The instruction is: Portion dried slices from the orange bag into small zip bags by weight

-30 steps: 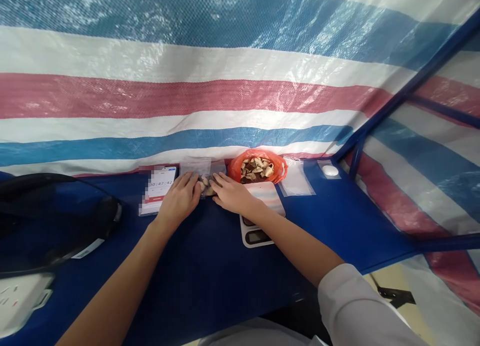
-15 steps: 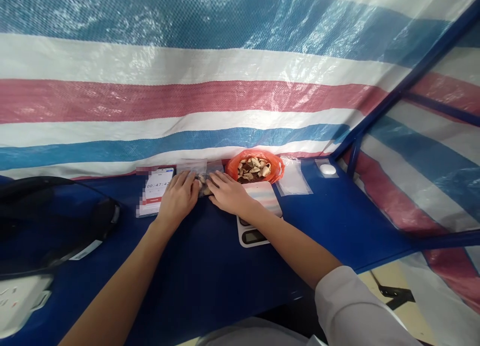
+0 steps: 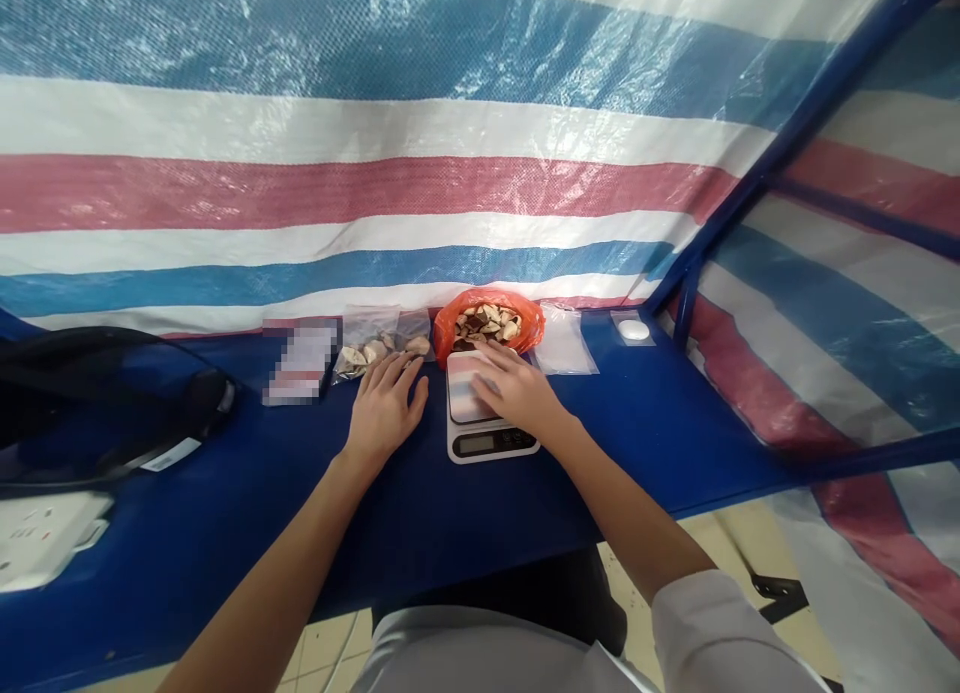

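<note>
Clear plastic bags (image 3: 364, 357) holding pale and brown dried slices, which look like mushroom pieces, lie at the back of the blue table. My left hand (image 3: 386, 403) is open, palm down, its fingertips at the bags' near edge. My right hand (image 3: 517, 388) hovers over or rests on the right side of a white kitchen scale (image 3: 463, 448); contact is hard to tell. Its fingers are stretched out and hold nothing. Directly behind the scale sits an open red plastic bag (image 3: 531, 318), full of similar slices (image 3: 491, 321).
A phone (image 3: 302, 363) with a blurred screen lies left of the bags. Flat clear bags (image 3: 566, 341) and a small white round item (image 3: 634, 330) are on the right. A black headset-like object (image 3: 202, 403) and a white power strip (image 3: 52, 533) occupy the left. Striped sheeting (image 3: 375, 193) hangs behind.
My right hand has left the filled clear bags and moved right, onto or above the scale. My left hand has drawn back slightly, uncovering the bags. The camera view has shifted a little.
</note>
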The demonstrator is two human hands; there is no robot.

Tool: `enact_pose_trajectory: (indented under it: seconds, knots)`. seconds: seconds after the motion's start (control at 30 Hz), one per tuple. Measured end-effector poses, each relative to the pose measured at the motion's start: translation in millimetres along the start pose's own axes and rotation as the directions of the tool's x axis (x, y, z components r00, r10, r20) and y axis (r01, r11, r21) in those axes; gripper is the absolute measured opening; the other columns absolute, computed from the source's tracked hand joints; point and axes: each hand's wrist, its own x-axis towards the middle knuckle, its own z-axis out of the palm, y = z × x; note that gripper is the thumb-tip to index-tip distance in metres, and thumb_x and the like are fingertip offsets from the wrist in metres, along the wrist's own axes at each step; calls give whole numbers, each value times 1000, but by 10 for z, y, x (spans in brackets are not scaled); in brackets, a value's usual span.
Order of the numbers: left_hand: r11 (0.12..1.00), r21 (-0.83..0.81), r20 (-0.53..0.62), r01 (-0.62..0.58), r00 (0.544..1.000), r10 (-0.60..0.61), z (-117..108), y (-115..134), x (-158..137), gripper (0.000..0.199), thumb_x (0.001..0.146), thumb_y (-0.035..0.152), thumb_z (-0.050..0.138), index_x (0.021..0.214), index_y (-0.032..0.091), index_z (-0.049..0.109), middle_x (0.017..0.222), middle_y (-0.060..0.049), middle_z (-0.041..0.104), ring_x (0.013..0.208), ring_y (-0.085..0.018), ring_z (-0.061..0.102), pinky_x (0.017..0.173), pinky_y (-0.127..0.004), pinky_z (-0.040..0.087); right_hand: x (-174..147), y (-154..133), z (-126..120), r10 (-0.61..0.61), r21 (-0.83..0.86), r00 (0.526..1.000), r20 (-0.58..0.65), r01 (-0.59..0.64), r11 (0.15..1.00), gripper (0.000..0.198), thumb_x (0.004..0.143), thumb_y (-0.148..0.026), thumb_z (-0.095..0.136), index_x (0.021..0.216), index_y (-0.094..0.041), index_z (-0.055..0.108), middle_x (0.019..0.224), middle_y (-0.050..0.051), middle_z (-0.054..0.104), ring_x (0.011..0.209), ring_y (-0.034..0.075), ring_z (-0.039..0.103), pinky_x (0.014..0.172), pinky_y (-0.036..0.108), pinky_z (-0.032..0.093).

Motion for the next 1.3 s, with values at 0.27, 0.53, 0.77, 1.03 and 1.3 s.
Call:
enact_pose_trajectory:
  seconds: [0.27,0.53,0.77,1.03,1.3]
  knots:
    - [998,53,102,32,994,-37,119,145,-175,44,98,32,39,128,17,68,138,-16,65,131,-32,58,116,-53,39,-476,666,-264,276,-81,960,-37,-278,957,37,100,-32,49,130,-25,69,139,6,66,137,25,55,109,41,53]
    - [992,113,248,59,965,-86,187,105,-234,51,96,33,40,139,17,62,153,-16,51,146,-34,42,119,-59,33,-639,906,-134,286,-189,956,69,-269,944,41,100,-34,51,136,-22,65,146,10,60,141,32,50,117,51,43]
    - [989,130,264,67,959,-99,184,128,-235,52,98,34,39,143,17,59,155,-15,49,147,-34,40,121,-57,31,-652,878,-116,289,-214,951,113,-261,942,43,102,-33,45,138,-17,63,149,13,57,143,32,48,121,51,36]
    - [990,125,244,70,965,-100,166,148,-243,50,98,34,40,140,17,61,153,-14,51,147,-33,41,120,-56,32,-618,844,-185,321,-187,938,128,-295,937,42,101,-35,49,137,-21,64,146,10,60,142,30,49,119,48,40]
    - [984,151,311,97,940,-141,107,238,-146,50,99,31,40,143,13,58,155,-15,48,149,-32,37,123,-51,30,-323,903,-419,450,-126,888,97,-438,890,42,102,-42,46,139,-30,63,148,3,59,134,27,58,106,43,54]
